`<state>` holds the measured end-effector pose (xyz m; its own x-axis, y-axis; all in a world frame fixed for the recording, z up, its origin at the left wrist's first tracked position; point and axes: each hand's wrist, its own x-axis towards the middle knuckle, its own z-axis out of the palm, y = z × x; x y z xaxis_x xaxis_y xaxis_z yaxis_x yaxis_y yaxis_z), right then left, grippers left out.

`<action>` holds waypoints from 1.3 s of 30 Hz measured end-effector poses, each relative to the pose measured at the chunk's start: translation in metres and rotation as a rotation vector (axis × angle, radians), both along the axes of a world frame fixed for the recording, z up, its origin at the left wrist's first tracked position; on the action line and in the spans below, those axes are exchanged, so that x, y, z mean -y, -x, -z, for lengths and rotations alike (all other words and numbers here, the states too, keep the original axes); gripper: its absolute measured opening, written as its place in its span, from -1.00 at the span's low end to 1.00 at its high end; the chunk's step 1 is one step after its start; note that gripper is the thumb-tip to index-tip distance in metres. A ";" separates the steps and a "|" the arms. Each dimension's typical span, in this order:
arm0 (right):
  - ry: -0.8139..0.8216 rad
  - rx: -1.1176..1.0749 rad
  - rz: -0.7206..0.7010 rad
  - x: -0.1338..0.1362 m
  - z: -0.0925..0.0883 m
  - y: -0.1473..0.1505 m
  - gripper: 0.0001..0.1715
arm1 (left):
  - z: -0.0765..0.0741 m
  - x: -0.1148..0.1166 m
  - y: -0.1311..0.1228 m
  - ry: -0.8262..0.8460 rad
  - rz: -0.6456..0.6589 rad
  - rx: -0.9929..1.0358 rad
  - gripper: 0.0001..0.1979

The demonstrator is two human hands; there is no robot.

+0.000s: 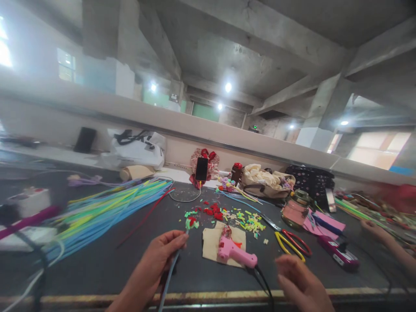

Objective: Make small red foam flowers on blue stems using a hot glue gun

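Observation:
Between the thumb and fingers of my left hand (165, 253) is a pale blue pipe cleaner stem (172, 272). Small green, white and red pieces make up a little flower head (191, 222) at its top. A pink hot glue gun (236, 252) lies on a beige pad (209, 247), right of that hand. Nearer the table's front edge, my right hand (300, 281) is loosely curled, with its thumb apart from the fingers and nothing visible in it. Just beyond it lie scissors (290, 245) with one yellow and one red handle.
Cut red pieces (214, 211) and yellow-green pieces (251, 222) lie scattered behind the pad. Long blue and yellow stems (113, 212) are bundled at left. A phone (201, 169) stands at the back. At right are a jar (295, 210), a purple tool (338, 253) and another person's hand (375, 229).

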<state>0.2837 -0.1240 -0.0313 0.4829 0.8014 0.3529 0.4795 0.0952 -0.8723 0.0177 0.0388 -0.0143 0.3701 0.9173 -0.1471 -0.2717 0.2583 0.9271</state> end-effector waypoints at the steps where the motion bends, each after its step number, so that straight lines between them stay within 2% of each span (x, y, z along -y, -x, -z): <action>1: 0.018 0.070 0.014 -0.005 -0.005 -0.014 -0.79 | 0.000 -0.001 0.001 0.010 0.009 -0.005 -0.74; 2: 0.077 0.150 -0.004 -0.012 -0.009 -0.027 -0.80 | 0.000 -0.001 0.001 0.018 0.012 -0.007 -0.73; 4: 0.129 0.345 0.071 -0.028 -0.016 -0.051 -0.76 | -0.001 0.000 0.002 0.027 0.012 0.001 -0.72; 9: 0.186 0.515 0.129 -0.074 -0.020 -0.088 -0.77 | 0.000 0.002 0.003 0.050 0.011 0.039 -0.70; 12: 0.244 0.629 0.122 -0.100 -0.018 -0.096 -0.78 | -0.001 0.004 0.002 0.057 -0.022 0.020 -0.71; 17: 0.347 0.797 -0.043 -0.130 -0.019 -0.093 -0.81 | -0.002 0.005 0.002 0.030 -0.015 -0.016 -0.73; 22: 0.424 0.863 -0.125 -0.121 -0.026 -0.095 -0.82 | 0.003 0.002 0.004 0.013 -0.014 -0.016 -0.74; 29: 0.362 0.804 -0.002 -0.093 -0.041 -0.112 -0.81 | 0.005 0.001 0.004 0.040 0.004 -0.014 -0.72; 39: 0.351 0.636 0.052 -0.099 -0.028 -0.121 -0.78 | 0.014 -0.006 0.005 0.016 -0.011 -0.027 -0.72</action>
